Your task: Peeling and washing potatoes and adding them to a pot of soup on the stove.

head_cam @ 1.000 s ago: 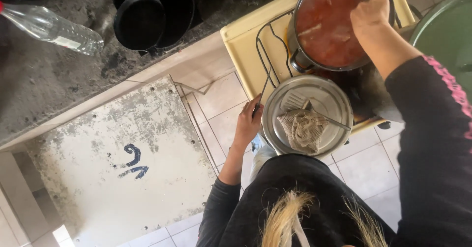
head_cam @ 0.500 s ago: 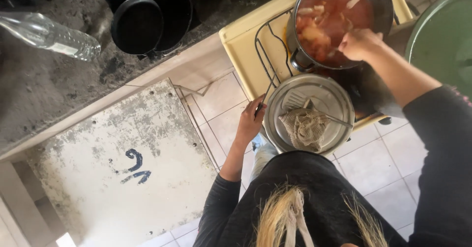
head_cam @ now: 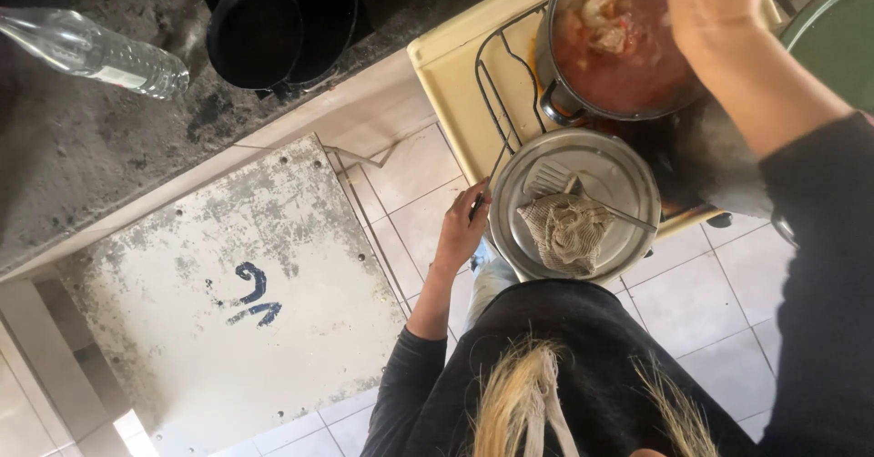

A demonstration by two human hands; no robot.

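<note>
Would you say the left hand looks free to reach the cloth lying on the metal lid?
Probably yes: the left hand grips the rim of the metal lid, and the cloth lies uncovered close beside it, with only a utensil resting across it.

Pot (head_cam: 583, 84): dull grey metal wall, red glossy liquid inside. Round lid (head_cam: 575, 204) at stove front edge: brushed metal, soft sheen, bearing coarse beige mesh cloth (head_cam: 566, 232). Stove top (head_cam: 455, 84): smooth cream enamel, black wire grate. Worktop (head_cam: 82, 166): rough, mottled dark stone. Pans (head_cam: 255, 34) at worktop back edge: matt black. Bottle (head_cam: 91, 54): clear glossy plastic. Board (head_cam: 228, 302): white, worn, scuffed paint.
</note>
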